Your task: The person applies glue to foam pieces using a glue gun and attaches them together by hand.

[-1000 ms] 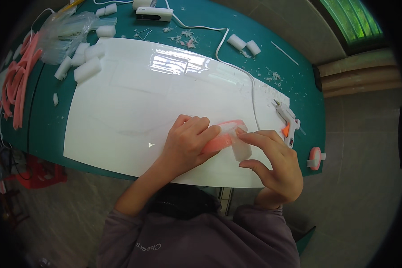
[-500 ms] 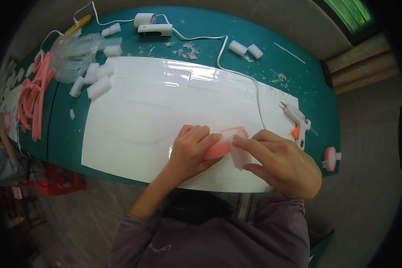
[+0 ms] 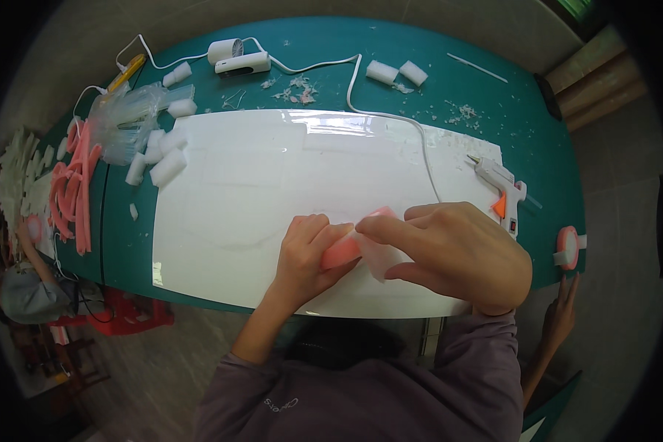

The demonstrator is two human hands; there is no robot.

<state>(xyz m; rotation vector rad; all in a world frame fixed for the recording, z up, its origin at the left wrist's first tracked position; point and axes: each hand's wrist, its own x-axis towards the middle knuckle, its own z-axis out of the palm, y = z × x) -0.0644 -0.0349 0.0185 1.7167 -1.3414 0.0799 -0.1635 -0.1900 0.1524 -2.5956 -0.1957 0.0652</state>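
Observation:
My left hand [image 3: 306, 254] is closed around a pink foam ring [image 3: 339, 253], tilted above the white board [image 3: 221, 214] near its front edge. A white foam piece [image 3: 379, 256] lies across the ring's right side. My right hand [image 3: 449, 247] pinches that piece between thumb and fingers; the fingers partly hide where foam and ring meet. To the right of my right hand lies a white glue gun [image 3: 497, 184] with an orange trigger, its nozzle pointing up and left.
White foam blocks [image 3: 168, 168], a plastic bag of clear sticks [image 3: 129, 121] and pink foam strips [image 3: 74, 191] lie left. A white cord [image 3: 412, 127] crosses the board. Another person's hand [image 3: 560, 317] reaches toward a pink ring with white pieces [image 3: 567, 249] at the right edge.
My view has shifted slightly. My right hand has moved a little over the ring, still pinching the white foam. Another person's hand has appeared at the right, below the other ring.

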